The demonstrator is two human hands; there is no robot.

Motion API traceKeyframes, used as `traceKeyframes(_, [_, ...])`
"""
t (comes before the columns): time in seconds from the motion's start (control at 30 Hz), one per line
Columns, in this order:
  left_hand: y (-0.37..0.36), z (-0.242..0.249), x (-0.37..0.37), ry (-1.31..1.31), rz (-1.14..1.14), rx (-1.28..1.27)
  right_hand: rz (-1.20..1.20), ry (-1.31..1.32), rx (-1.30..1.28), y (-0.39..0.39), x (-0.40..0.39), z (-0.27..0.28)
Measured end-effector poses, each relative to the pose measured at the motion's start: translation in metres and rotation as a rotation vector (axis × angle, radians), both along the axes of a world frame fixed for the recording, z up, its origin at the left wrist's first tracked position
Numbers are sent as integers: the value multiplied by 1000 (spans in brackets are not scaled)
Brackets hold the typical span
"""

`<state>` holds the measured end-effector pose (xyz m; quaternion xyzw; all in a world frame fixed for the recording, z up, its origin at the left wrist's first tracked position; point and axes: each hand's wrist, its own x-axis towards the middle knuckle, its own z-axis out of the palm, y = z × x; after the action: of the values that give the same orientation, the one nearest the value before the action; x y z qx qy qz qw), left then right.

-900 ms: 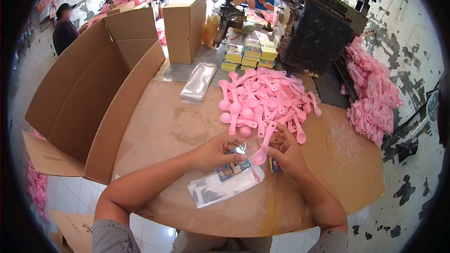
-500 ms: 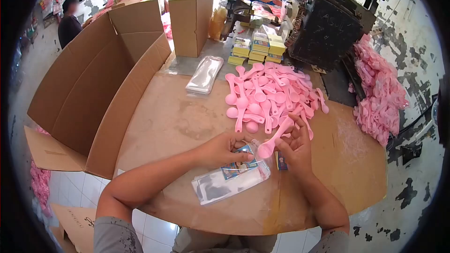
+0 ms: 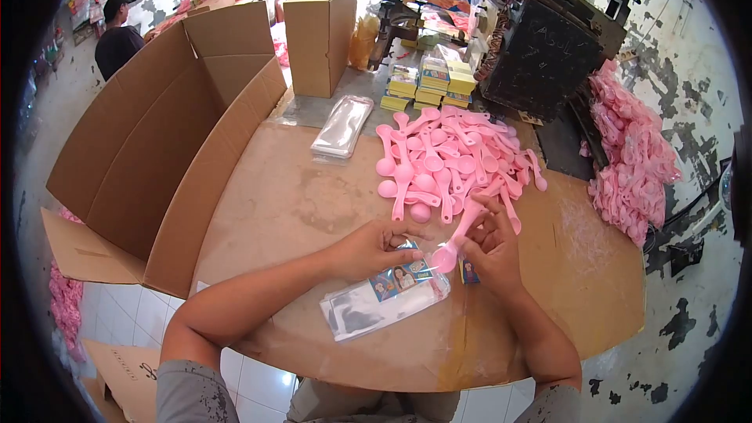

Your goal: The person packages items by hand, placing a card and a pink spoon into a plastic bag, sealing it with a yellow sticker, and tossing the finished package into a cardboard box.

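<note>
My right hand (image 3: 493,247) pinches a pink plastic spoon (image 3: 446,257) by its handle, bowl end pointing down and left. That bowl is right at the open end of a clear plastic bag. My left hand (image 3: 374,249) has thumb and fingers closed on the clear plastic bag (image 3: 429,254). A blue printed card (image 3: 401,279) shows at the bag, over a stack of flat clear bags (image 3: 376,315) on the cardboard-covered table. Another small printed card (image 3: 470,272) lies partly hidden beside my right hand. Just beyond my hands is a heap of pink spoons (image 3: 446,158).
A large open carton (image 3: 211,149) stands at the left. Behind are more clear bags (image 3: 343,125), bundled cards (image 3: 433,74), an upright cardboard box (image 3: 317,39) and a dark machine (image 3: 536,51). Pink bagged items (image 3: 630,157) hang at right. Two people are further back.
The spoon in my right hand has moved slightly down and right, its bowl lower at the bag. My left fingers have shifted a little, and more of the blue card shows.
</note>
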<state>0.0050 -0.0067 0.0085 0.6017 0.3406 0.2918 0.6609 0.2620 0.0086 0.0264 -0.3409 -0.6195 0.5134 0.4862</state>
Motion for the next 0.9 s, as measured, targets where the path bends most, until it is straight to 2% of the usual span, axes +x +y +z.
traceKeyframes(0.07, [-2, 3, 1, 21, 12, -7, 26, 4, -48, -5, -4, 6])
traceKeyframes(0.17, [-2, -8, 6, -117, 12, -16, -92, 106, -20, -2, -9, 3])
traceKeyframes(0.27, [0, -3, 3, -70, -17, -50, -121, 126, 5, -1, -8, 1])
traceKeyframes(0.4, [3, -2, 1, -55, -51, -2, 49, 5, 14, -6, -6, 4])
traceKeyframes(0.5, [0, -2, 5, -128, -16, 54, 49, 0, -10, -4, -2, 3])
traceKeyframes(0.6, [2, 0, 2, -53, -36, -25, 43, -17, -6, -1, 2, 4])
traceKeyframes(0.7, [1, 1, 2, -51, -43, -17, -13, 128, 3, -3, -4, 3])
traceKeyframes(0.9, [-1, -4, 5, -55, 4, 40, 78, 23, -71, -6, -4, 7])
